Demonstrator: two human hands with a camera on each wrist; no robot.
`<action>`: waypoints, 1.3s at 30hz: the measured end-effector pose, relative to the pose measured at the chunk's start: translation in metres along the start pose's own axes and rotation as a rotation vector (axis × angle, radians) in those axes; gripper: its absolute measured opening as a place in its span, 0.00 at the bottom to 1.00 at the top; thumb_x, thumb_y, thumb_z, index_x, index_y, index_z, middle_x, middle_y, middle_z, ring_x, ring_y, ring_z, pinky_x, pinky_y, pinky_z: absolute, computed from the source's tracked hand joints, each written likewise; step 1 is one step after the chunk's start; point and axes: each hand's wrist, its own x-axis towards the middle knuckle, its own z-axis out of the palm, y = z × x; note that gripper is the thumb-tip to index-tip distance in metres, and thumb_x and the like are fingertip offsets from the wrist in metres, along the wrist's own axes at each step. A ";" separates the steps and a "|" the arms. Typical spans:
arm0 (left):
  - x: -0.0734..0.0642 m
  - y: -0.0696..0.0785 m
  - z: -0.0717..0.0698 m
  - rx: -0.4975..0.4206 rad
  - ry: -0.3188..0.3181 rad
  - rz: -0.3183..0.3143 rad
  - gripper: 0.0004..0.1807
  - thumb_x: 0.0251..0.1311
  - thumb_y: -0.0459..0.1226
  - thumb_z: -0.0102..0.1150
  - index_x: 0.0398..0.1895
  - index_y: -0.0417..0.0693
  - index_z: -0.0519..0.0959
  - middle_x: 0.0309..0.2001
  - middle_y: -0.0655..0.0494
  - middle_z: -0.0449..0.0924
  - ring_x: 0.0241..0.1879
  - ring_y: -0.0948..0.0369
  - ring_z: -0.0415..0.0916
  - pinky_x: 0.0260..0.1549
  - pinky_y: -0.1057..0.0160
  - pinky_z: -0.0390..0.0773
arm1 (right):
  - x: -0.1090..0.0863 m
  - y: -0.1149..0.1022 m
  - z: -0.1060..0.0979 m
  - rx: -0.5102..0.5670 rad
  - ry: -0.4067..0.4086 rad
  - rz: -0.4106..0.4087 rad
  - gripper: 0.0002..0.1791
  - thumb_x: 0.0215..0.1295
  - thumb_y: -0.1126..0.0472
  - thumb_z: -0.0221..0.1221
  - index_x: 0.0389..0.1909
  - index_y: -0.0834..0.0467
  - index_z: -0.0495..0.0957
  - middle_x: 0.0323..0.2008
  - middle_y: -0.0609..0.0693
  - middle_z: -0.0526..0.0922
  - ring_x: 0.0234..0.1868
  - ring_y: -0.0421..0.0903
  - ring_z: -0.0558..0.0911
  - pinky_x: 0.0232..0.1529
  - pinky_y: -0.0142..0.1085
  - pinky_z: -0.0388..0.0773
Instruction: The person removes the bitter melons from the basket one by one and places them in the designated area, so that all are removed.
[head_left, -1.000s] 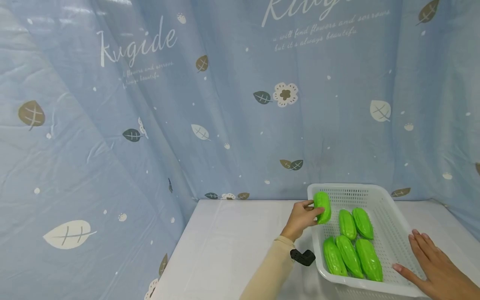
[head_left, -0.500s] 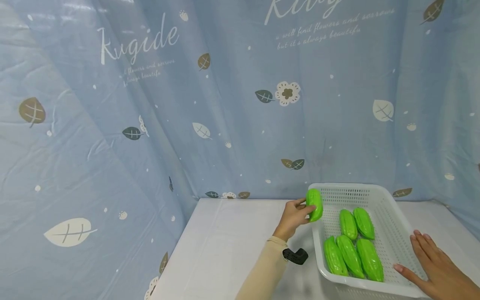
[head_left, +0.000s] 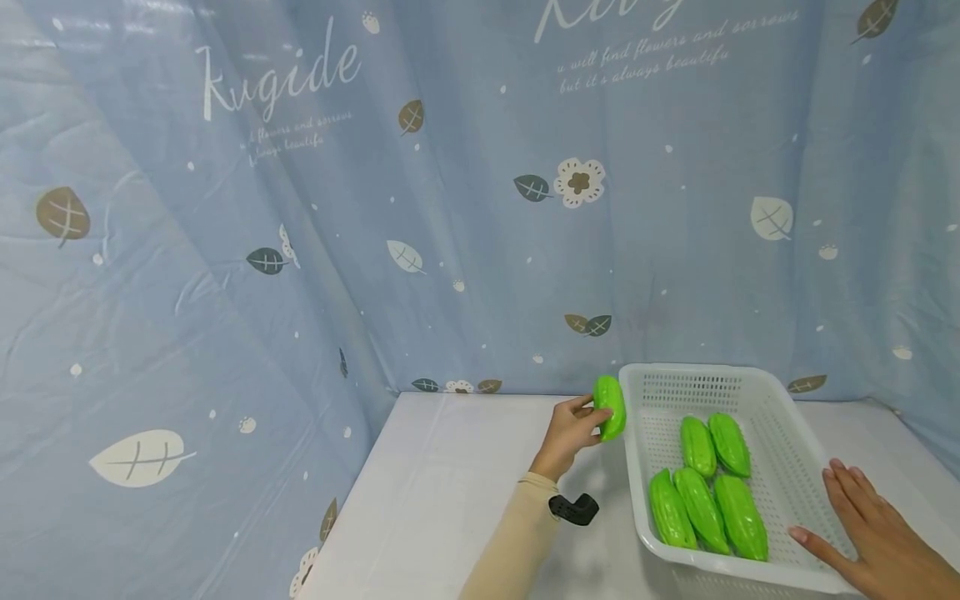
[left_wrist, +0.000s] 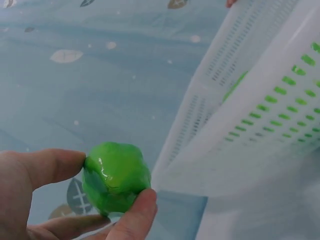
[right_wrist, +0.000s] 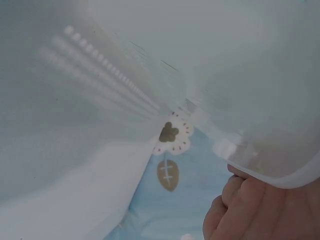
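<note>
My left hand [head_left: 567, 433] pinches a glossy green cucumber-like vegetable [head_left: 611, 408] between thumb and fingers, just outside the left wall of a white perforated plastic basket [head_left: 634, 467]. In the left wrist view this lumpy vegetable [left_wrist: 116, 175] shows end-on, with fingertips around its sides. Several more of the same green vegetables [head_left: 741, 517] lie inside the basket in two rows. My right hand [head_left: 873, 525] rests at the basket's right rim, fingers straight and thumb spread inward over the basket. From the right wrist, part of the hand [right_wrist: 260, 210] shows under the basket's rim [right_wrist: 285, 180].
The basket stands on a white tabletop [head_left: 450, 492], which stretches away to its left. A pale blue curtain [head_left: 465, 208] with leaf and flower prints hangs behind the table and along its left side. A black strap piece [head_left: 574, 509] sits on the left wrist.
My left hand has moved left with the green vegetable, from over the basket's left rim to beside it. The right hand stays at the rim.
</note>
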 end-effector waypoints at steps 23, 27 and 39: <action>0.000 -0.016 -0.035 0.065 -0.006 -0.024 0.31 0.66 0.40 0.68 0.71 0.39 0.74 0.56 0.44 0.85 0.54 0.54 0.85 0.49 0.55 0.88 | 0.001 0.001 0.001 0.004 0.013 -0.003 0.64 0.74 0.35 0.54 0.75 0.80 0.28 0.74 0.81 0.23 0.73 0.72 0.14 0.67 0.82 0.34; -0.001 -0.019 -0.040 0.078 -0.003 -0.023 0.32 0.67 0.40 0.67 0.71 0.38 0.73 0.57 0.44 0.85 0.54 0.54 0.85 0.49 0.56 0.88 | 0.001 0.001 0.001 0.008 0.013 -0.007 0.63 0.74 0.35 0.54 0.75 0.80 0.27 0.74 0.81 0.22 0.73 0.72 0.14 0.67 0.81 0.31; -0.002 -0.030 -0.049 0.111 0.011 -0.042 0.33 0.68 0.39 0.66 0.72 0.33 0.70 0.58 0.41 0.83 0.55 0.52 0.85 0.49 0.55 0.88 | 0.000 0.001 0.002 0.010 0.013 -0.014 0.63 0.74 0.35 0.54 0.75 0.79 0.26 0.75 0.79 0.21 0.73 0.70 0.11 0.68 0.77 0.20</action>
